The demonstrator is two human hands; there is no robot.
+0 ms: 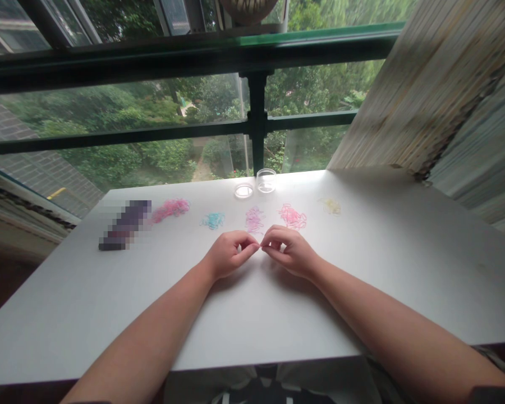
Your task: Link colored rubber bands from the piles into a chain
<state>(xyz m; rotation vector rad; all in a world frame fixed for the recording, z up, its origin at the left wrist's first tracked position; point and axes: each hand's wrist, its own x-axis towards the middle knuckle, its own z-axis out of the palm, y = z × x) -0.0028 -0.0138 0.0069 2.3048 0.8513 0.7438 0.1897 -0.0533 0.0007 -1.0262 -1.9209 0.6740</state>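
My left hand (228, 255) and my right hand (292, 252) meet over the white table (219, 320), thumb and forefinger of each pinched together. Their fingertips almost touch; whatever is between them is too small to make out. Just beyond the fingers lies a pile of purple bands (255, 217), small thin loops like rubber bands. Behind my right hand is a pile of pink bands (292, 215). Blue bands (212, 220) lie beyond my left hand, and a larger pink-and-purple pile (171, 209) sits further left. Pale yellow bands (331, 206) are at the right.
At the table's back edge stand a clear round container (266, 181) and, beside it, a shallow clear round lid (243, 191). A dark, pixelated oblong object (126, 224) lies at the left. Behind the table is a window with a green frame (257, 112); a string curtain (387, 95) hangs at the right.
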